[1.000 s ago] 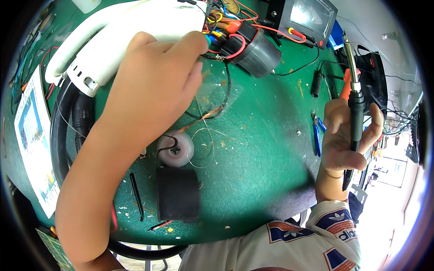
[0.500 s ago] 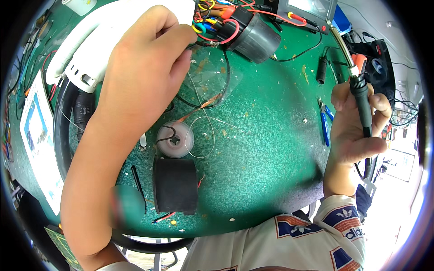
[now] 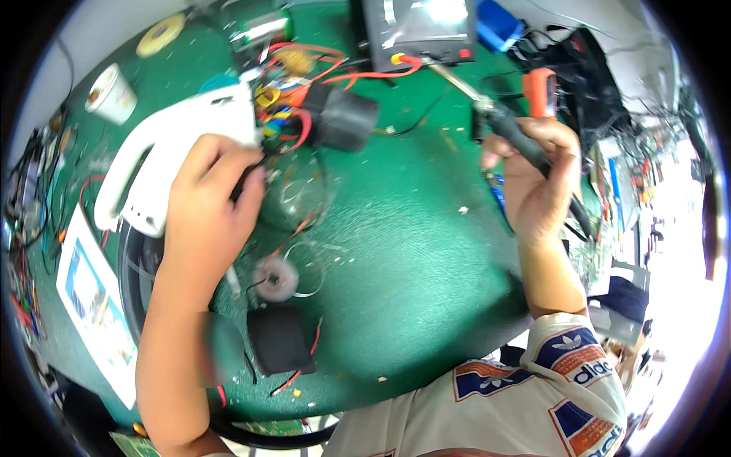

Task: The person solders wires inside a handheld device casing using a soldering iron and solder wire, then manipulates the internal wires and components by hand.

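My left hand (image 3: pixel 209 202) is closed at the near side of a white plastic housing (image 3: pixel 179 126) with a curved handle. Pinched between its thumb and fingers is what looks like a black wire (image 3: pixel 245 181), partly hidden and blurred. Beyond the fingertips, a bundle of coloured wires (image 3: pixel 278 114) runs between the housing and a black cylindrical part (image 3: pixel 349 120). In my right hand (image 3: pixel 537 186), raised over the table's right side, is a soldering iron (image 3: pixel 506 126). Its metal shaft points up and left, the tip in front of a grey boxed device (image 3: pixel 415 34).
A spool (image 3: pixel 276 279) with thin pale wire and a black block-like part (image 3: pixel 280 340) lie close to me. Blue-handled cutters (image 3: pixel 499 199) are under my right hand. A paper cup (image 3: pixel 112 95) stands far left; an orange-and-black tool (image 3: pixel 539 91) is at the right.
The view has shifted, showing more of the table's far side. My right hand has swung the soldering iron leftward, tilting it more. My left hand has drawn back from the wire bundle, still pinching.
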Action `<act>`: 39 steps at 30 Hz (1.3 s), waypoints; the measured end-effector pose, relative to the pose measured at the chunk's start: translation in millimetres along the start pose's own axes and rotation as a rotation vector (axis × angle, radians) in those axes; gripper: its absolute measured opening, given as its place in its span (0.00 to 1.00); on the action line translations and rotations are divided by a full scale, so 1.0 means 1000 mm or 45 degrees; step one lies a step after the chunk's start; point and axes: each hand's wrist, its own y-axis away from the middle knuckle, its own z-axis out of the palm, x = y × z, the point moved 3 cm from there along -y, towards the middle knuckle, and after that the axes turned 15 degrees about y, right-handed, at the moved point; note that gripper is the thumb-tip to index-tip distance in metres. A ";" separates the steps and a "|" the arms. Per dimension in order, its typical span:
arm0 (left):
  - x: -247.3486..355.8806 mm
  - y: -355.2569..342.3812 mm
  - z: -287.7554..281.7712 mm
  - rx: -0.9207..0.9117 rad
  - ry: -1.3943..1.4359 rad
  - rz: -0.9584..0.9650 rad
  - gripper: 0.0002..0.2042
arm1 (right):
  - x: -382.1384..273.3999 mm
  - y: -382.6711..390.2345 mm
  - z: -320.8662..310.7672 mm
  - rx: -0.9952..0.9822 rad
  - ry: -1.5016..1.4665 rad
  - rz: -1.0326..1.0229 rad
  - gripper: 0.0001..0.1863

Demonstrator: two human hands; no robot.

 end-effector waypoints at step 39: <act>-0.005 0.004 0.000 -0.180 -0.023 -0.040 0.05 | 0.065 0.149 -0.299 1.444 0.446 1.054 0.21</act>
